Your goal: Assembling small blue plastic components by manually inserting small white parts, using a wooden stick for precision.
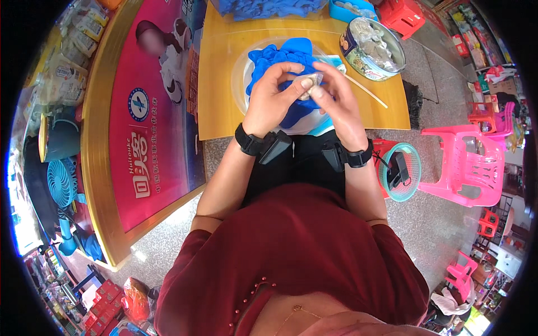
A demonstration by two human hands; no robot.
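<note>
Both my hands meet over a clear plastic basin (240, 78) on a small yellow table (218, 112). My left hand (273, 96) and my right hand (335, 95) pinch one small pale, silvery piece (310, 88) between their fingertips. Under the hands, blue cloth-like pieces (280, 56) fill the basin. Each wrist wears a black band with a small black device. A thin wooden stick (367, 91) lies on the table to the right of my right hand.
A round tin (372, 49) holding silvery pieces stands at the table's right back. A blue box (350, 10) is behind it. A large pink board with a gold frame (151, 129) lies left. A pink plastic chair (468, 162) and a teal basket (400, 171) sit right.
</note>
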